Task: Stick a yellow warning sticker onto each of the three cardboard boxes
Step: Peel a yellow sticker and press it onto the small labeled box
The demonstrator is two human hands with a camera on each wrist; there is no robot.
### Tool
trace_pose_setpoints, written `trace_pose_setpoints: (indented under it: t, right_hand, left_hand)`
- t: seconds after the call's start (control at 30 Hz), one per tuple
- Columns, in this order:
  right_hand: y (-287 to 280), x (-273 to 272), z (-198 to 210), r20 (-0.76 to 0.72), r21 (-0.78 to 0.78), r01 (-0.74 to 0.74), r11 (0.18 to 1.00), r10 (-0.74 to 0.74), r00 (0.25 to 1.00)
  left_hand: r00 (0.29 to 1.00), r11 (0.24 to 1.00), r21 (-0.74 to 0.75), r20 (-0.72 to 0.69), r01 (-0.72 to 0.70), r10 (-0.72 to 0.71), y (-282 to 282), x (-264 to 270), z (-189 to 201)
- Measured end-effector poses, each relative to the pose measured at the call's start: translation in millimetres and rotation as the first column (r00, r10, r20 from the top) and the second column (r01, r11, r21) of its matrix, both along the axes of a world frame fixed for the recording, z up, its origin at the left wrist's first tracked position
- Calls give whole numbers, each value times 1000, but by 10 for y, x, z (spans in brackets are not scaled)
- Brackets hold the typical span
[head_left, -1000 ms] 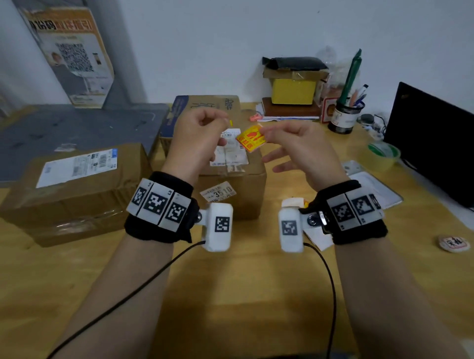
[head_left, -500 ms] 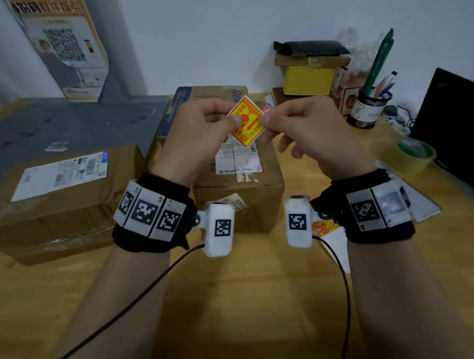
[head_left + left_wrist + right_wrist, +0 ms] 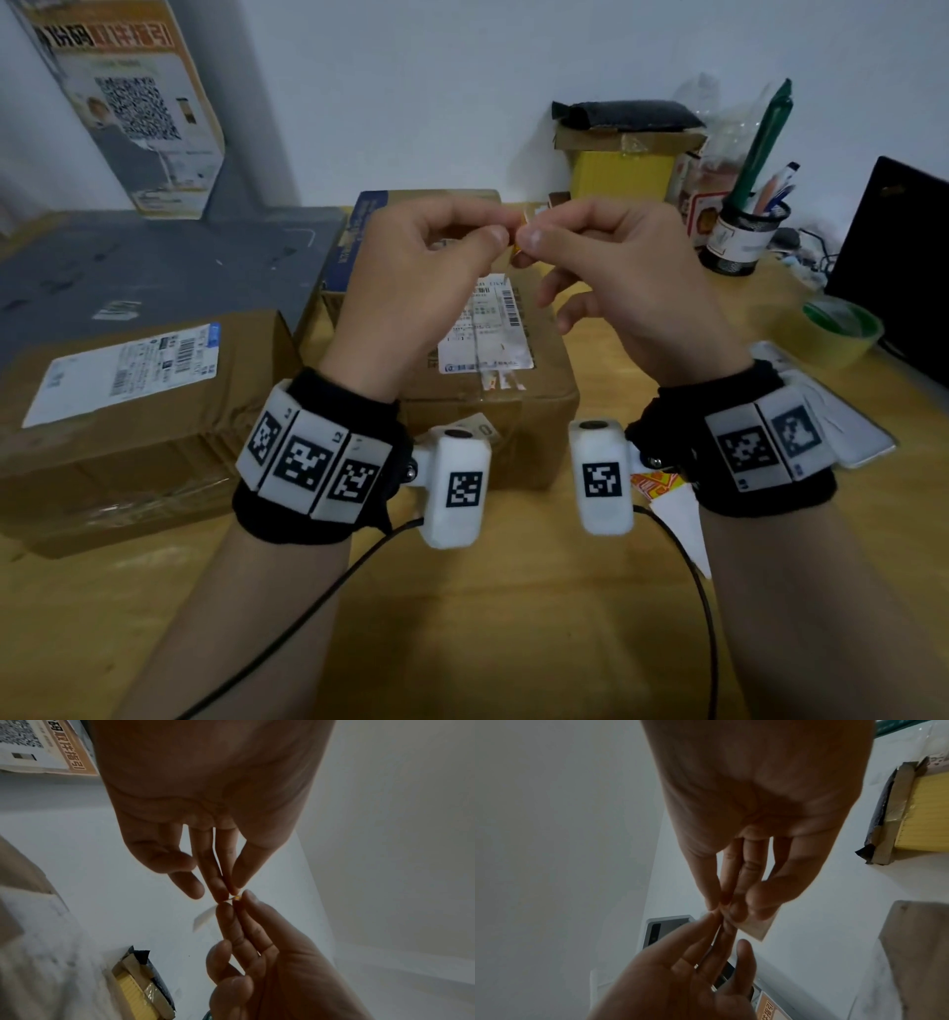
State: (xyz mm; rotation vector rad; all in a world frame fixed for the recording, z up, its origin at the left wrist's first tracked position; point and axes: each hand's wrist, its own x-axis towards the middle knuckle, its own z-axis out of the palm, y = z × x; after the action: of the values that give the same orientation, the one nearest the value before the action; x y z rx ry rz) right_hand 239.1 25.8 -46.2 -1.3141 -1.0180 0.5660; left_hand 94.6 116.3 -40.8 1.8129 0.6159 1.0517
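Both hands pinched the yellow sticker (image 3: 516, 241) between thumb and fingertips, your left hand (image 3: 411, 288) and right hand (image 3: 621, 277) raised above the middle cardboard box (image 3: 493, 390) mid-table (image 3: 462, 616).

- The left hand (image 3: 205, 787) reaches down from the top of the frame, thumb and fingertips meeting at a small sticker (image 3: 237, 898).
- The right hand (image 3: 270, 973) rises from below, its fingertips pinching the same spot.
- Only a yellow speck of the sticker shows; a pale, curved strip (image 3: 204, 918) hangs just beside it.
- A yellow box (image 3: 136, 990) with brown flaps sits at the lower left.
- A printed poster (image 3: 38, 746) fills the top left corner.
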Motion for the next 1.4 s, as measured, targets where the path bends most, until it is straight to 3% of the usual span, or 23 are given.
trace_pose_setpoints:
  t: [0.67,1.4]
  right_hand:
    - [-32,15,39,55,49,-29,998,26,998]
    - [-18,27,35,17,39,-46,998,45,999]
  left_hand:
    - [999,998,41,29,41,-42,-69,11,21]
    - [998,997,59,30,45,-47,-63,6,7]
